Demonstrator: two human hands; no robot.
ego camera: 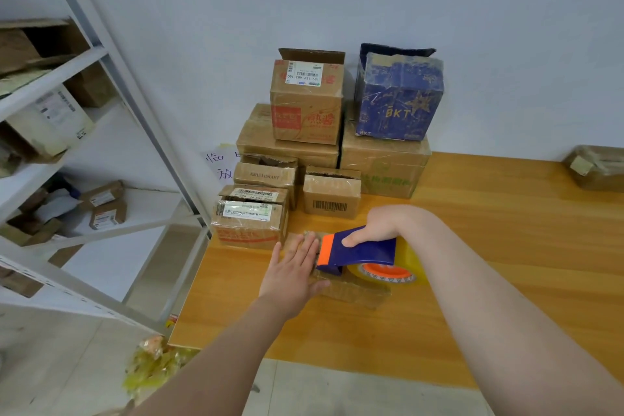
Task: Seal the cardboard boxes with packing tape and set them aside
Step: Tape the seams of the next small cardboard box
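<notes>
1. Box (358, 292): low, flat, brown cardboard. It lies on the table (523, 230) towards the front-left, just in front of the pile (287, 145). Hands and dispenser hide most of its top.
2. Left hand (293, 268): palm down on the left part of the box. Fingers are straight and close together, pressing flat, with the thumb along the near edge.
3. Right hand (378, 223): fingers are curled over the handle of the dispenser (358, 248), thumb on the near side, gripping it firmly.
4. Dispenser: blue body with an orange front end, sitting on top of the box. The orange end is just beside the left fingertips. Cannot tell whether the blade touches the cardboard.
5. Tape roll (401, 272): clear yellowish with an orange core, mounted at the dispenser's right end, over the right side of the box.
6. Pile: brown boxes against the wall at the table's back-left, most of them taped shut. A blue box (398, 101) and a red-print box (305, 105) sit on top, both with a flap up.
7. Two label boxes (248, 216) are stacked at the pile's near left; a barcode box (331, 194) stands beside them.
8. Far box (597, 167): alone at the table's right edge, well apart.
9. Shelf (101, 54): grey metal, on the left, holding parcels and loose cardboard.
10. Sign (219, 162): white paper on the wall behind the pile, partly hidden.
11. Tape scraps (155, 368): a crumpled yellow heap on the floor by the table's front-left corner.
</notes>
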